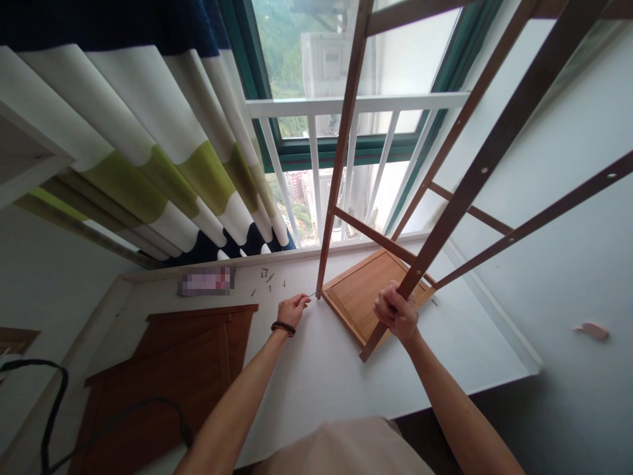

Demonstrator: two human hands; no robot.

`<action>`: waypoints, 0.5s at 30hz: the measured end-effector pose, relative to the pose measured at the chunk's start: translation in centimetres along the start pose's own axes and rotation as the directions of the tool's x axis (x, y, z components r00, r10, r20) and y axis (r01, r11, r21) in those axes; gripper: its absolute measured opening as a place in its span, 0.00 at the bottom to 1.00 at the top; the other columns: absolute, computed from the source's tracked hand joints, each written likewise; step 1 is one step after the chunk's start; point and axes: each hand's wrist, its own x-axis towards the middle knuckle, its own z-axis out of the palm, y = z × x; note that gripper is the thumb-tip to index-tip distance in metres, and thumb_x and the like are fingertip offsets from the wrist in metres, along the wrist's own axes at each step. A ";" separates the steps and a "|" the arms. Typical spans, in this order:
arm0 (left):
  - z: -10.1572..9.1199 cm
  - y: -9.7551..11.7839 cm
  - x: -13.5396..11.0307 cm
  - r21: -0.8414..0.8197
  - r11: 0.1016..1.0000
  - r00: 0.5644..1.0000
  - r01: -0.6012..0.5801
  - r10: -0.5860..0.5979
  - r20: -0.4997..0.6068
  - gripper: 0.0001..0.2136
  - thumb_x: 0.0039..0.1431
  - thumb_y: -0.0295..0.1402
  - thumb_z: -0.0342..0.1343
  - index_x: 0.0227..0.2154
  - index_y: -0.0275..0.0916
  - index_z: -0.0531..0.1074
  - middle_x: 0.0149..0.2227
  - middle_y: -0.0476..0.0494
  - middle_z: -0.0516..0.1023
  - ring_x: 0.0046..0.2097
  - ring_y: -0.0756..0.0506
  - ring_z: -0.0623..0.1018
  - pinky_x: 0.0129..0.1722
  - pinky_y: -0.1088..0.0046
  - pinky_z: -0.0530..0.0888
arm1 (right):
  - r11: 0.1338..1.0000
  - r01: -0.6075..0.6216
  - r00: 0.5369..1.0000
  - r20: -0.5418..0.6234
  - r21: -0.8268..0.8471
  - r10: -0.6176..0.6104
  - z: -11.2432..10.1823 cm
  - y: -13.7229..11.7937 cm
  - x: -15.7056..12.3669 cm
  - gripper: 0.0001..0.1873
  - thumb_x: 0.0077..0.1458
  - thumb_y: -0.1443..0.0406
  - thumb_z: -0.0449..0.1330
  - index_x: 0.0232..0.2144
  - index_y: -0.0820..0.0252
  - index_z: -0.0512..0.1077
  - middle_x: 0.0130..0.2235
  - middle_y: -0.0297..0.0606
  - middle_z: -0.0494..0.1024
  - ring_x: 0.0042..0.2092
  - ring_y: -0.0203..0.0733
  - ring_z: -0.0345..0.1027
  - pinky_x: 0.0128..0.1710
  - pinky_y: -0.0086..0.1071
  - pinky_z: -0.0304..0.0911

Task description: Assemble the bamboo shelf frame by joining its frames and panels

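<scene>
A tall brown wooden frame with slim legs and rungs stands over a square wooden shelf panel at its lower end. My right hand is wrapped around the near leg, just above its lower end. At the left leg's foot, my left hand pinches a thin metal rod, which looks like a hex key. The rod's tip meets the leg by the panel's corner; exactly how it engages is too small to tell. Several loose screws lie beyond my left hand.
Dark wooden panels lie on the white surface at left. A blurred box is near the striped curtain. White railings cross the window behind the frame. A black cable loops at lower left.
</scene>
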 end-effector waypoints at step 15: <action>0.5 -0.3 0.9 -0.238 0.916 0.945 0.324 -0.303 0.123 0.14 0.52 0.40 0.52 0.25 0.30 0.71 0.28 0.35 0.78 0.26 0.49 0.75 0.22 0.77 0.71 | 0.998 -0.006 1.000 -0.012 -0.066 0.005 -0.2 2.3 -1.7 0.21 0.51 0.56 0.56 0.17 0.58 0.50 0.13 0.21 0.49 0.13 0.25 0.41 0.11 0.23 0.37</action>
